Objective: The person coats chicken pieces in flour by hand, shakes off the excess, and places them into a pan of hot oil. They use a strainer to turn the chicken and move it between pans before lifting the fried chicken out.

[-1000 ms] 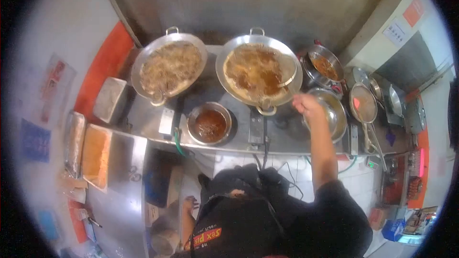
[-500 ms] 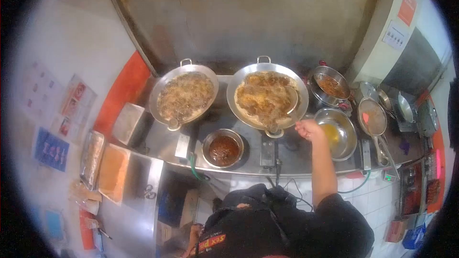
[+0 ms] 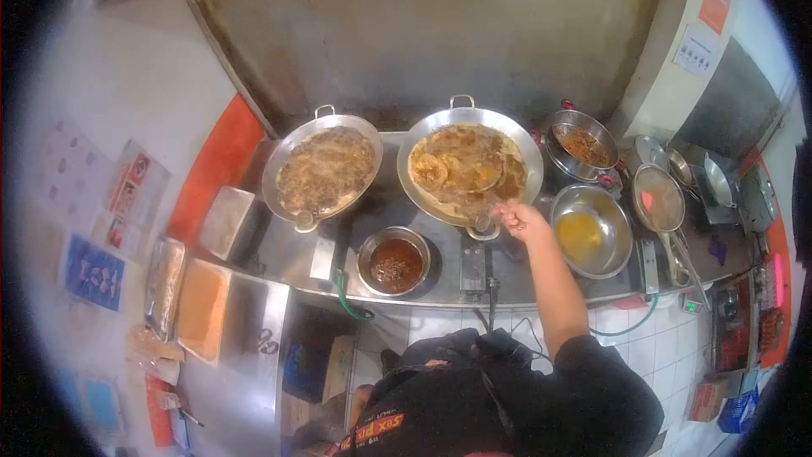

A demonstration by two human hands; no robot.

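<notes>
— steel everywhere. which pan is the right hand (image 3: 519, 220) at?

— the right-hand wok (image 3: 470, 162), the one full of flat golden fritters (image 3: 463, 171) in oil. the hand sits at its near rim, just right of the near loop handle (image 3: 483, 226).

— is it holding something?

— the fingers are curled together as if round a thin handle, and a round wire skimmer (image 3: 475, 179) seems to lie over the fritters in front of it. its long axis runs from the hand up and to the left, towards the middle of the wok, with the round end pointing away from the person. the shaft itself is too blurred to make out, so i cannot tell for sure that the hand is clamped on it.

— and the left hand?

— not in view; only the dark apron (image 3: 423, 410) and the right forearm show.

— what lies around the wok?

— a second wok (image 3: 322, 171) of browner, crumbly food stands just beside it on the left. a small bowl of dark red sauce (image 3: 393, 261) sits on the counter near the person, between the two woks. right of the hand is a steel bowl of yellow batter (image 3: 590, 233), and behind that a pot of reddish food (image 3: 582, 145). a flat strainer (image 3: 659, 200) lies further right, and trays (image 3: 200, 309) sit on the left counter.
</notes>
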